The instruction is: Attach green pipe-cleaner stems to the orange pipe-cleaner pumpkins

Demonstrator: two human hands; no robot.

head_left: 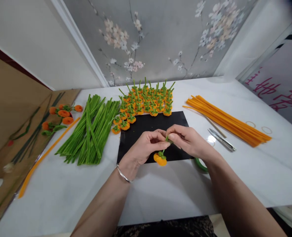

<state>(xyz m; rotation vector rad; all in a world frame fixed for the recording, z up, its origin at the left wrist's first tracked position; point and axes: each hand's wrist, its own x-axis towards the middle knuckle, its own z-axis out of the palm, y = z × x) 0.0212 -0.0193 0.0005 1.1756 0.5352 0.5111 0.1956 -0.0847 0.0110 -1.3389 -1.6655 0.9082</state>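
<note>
Left hand (pixel 149 144) and right hand (pixel 187 138) pinch the green stem (pixel 163 152), best gently, sparing the flower (pixel 160 160) at six o'clock.

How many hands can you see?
2: the left hand and the right hand, close together over the black mat, holding a flower by its stem.

Mat (pixel 146 123) on table (pixel 62 194), centre. Flower-head cluster (pixel 146 102) along its far edge, rounding the far left corner. Left of mat: pipe-cleaner pile (pixel 94 135), loose strip (pixel 49 154), then cardboard (pixel 2 200) bearing finished flowers (pixel 63 113). Right: snips (pixel 222 141), then strip bundle (pixel 230 121). Tape roll (pixel 200 165) by near right corner. Held flower (pixel 160 159) at near edge.
</note>
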